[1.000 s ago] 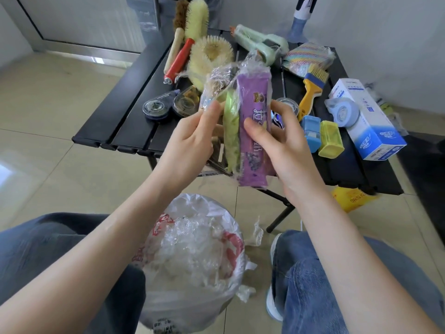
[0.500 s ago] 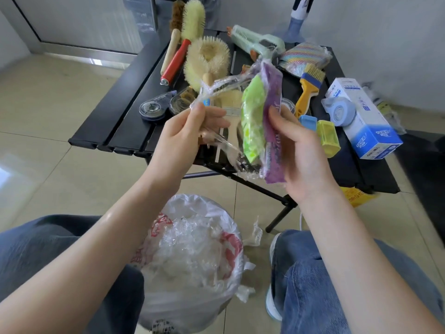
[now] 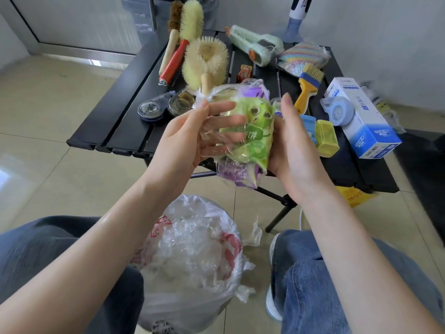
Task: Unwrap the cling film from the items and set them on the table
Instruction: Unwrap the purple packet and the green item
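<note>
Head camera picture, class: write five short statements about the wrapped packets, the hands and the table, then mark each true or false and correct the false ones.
1. Both hands hold the wrapped packets. True.
2. The packets lie on the table. False: they are held above its near edge.
3. The green packet faces the camera. True.
4. The bin bag holds brushes. False: it holds crumpled cling film.
5. The yellow-handled brush is in the right hand. False: it lies on the table.
</note>
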`<state>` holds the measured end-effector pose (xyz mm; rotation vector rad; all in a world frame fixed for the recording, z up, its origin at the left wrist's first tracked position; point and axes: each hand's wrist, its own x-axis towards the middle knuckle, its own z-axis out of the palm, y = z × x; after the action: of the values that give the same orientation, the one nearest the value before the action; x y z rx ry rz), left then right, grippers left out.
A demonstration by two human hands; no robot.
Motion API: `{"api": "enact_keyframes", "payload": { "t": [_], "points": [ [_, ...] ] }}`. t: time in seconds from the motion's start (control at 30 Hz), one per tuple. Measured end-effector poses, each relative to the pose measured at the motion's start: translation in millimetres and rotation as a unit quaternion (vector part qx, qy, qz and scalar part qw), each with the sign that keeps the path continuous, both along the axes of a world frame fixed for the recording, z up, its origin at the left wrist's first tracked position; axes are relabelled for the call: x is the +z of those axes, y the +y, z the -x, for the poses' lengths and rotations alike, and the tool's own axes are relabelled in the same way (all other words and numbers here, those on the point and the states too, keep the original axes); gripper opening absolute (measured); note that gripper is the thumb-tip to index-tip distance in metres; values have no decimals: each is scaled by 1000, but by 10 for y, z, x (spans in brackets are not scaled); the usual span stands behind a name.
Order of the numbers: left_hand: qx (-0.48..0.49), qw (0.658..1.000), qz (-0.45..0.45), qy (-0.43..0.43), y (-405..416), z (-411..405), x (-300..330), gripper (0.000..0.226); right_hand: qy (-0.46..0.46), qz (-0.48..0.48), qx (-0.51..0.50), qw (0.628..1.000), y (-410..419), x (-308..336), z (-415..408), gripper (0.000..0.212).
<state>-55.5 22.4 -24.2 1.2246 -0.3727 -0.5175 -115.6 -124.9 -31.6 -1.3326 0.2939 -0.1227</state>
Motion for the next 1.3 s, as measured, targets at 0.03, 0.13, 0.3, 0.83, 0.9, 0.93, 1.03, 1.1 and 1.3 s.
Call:
{"api": "enact_keyframes", "payload": {
  "t": [0.03, 0.13, 0.3, 0.83, 0.9, 0.93, 1.03, 1.1, 1.3],
  "points": [
    [-4, 1000, -5, -7, -1, 11, -4, 38, -1, 5, 5, 1000, 12, 3, -3, 59],
    [-19, 1000, -4, -23, 0, 31, -24, 33, 19, 64, -16, 998, 43, 5, -10, 69],
    [32, 999, -8, -41, 3, 6, -40, 31, -13, 84, -76, 993, 46, -42, 5, 32],
    [114, 968, -184, -126, 82, -79, 6, 27, -10, -40, -76, 996, 32, 113, 35, 14],
    [141, 966, -177, -123, 69, -77, -7, 31, -6, -46, -70, 996, 32, 131, 45, 14],
    [154, 966, -174, -115, 64, -85, -13, 34, -4, -49, -69, 996, 31, 136, 46, 14],
    [198, 965, -162, -64, 50, -121, -23, 39, 2, -71, -59, 996, 14, 126, 52, 17],
    [194, 967, -159, -49, 40, -113, -13, 37, 7, -96, -54, 994, 13, 105, 56, 21],
    [60, 996, -71, -16, 22, -92, -17, 39, 32, -159, -90, 983, 52, 59, 54, 28]
  ]
}}
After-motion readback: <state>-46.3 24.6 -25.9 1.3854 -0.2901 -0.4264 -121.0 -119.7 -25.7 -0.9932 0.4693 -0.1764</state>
